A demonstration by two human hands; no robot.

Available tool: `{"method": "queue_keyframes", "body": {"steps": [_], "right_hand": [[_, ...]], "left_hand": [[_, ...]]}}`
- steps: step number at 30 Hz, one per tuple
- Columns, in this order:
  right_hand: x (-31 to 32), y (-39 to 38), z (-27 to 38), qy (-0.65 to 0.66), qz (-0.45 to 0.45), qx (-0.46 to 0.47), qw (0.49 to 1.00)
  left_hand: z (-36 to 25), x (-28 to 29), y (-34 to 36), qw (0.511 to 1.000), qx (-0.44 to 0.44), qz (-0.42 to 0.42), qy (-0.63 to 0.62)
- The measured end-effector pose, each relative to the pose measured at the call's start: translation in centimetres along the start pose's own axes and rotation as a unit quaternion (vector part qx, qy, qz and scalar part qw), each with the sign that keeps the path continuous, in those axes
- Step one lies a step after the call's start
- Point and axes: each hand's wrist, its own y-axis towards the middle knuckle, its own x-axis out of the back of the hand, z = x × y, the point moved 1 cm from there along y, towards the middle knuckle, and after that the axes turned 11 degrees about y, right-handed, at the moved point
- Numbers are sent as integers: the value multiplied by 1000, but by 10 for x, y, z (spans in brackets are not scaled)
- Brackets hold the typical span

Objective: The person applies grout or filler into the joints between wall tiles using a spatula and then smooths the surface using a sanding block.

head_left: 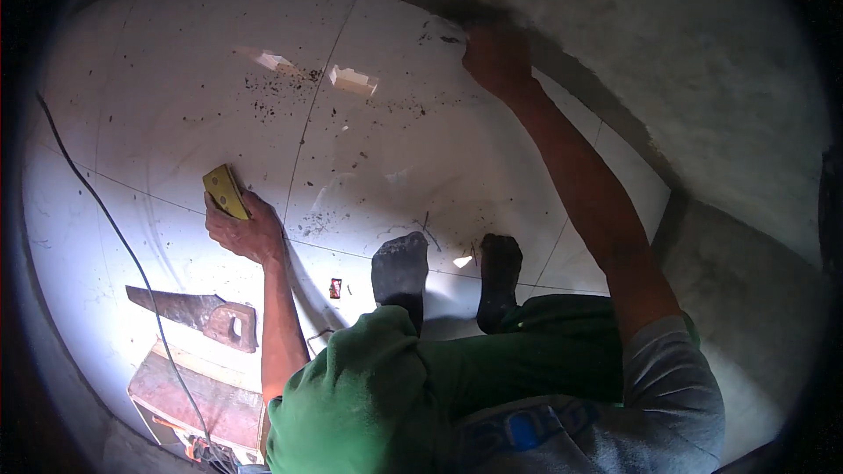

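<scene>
Out ahead and left of the feet, yellow block: near end gripped by the left hand, thumb and fingers on opposite sides
Long axis: pointing away from the feet, leaning left
Right hand: well apart, up by the wall, fingers curled, too shadowed to tell on what

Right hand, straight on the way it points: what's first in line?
The right hand would meet the base of the wall first. It looks very close to it already; shadow there hides whether they touch, so the gap, if any, is unclear.
</scene>
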Motion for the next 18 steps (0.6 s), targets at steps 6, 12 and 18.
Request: {"method": "queue_keyframes", "body": {"steps": [6, 12, 18], "right_hand": [[3, -27, -7, 36, 36, -33, 998], [-6, -29, -7, 91, 39, 51, 994], [1, 16, 25, 5, 0, 32, 999]], "left_hand": [[1, -2, 0, 1000, -10, -4, 6], [0, -2, 1, 1000, 6, 19, 18], [0, -2, 0, 1000, 2, 1, 6]]}}
